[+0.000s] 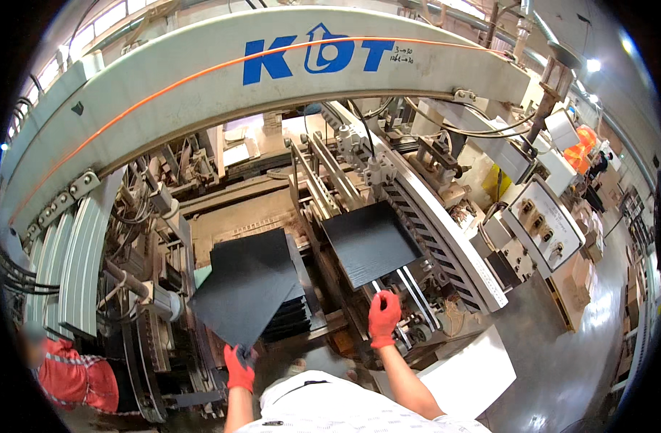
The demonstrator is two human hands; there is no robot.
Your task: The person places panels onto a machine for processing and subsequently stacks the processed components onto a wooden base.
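Note:
My left hand [240, 366], in a red glove with dark fingertips, grips the near corner of a black panel [233, 307]. This panel lies askew over a stack of black panels [285, 323], whose edges show at its right. My right hand [384, 319], also gloved in red, is curled with thumb and fingers meeting in a ring, and I see nothing in it. It hovers just in front of a second black panel [373, 244], which rests flat on the rails of the machine, apart from the hand.
A long pale machine beam [164, 101] arches across the far side. At the right run a slanted guide rail [446, 249] and a control box [545, 224] with knobs. A white board [464, 375] sits beside my right forearm. Someone in red [78, 375] is at the lower left.

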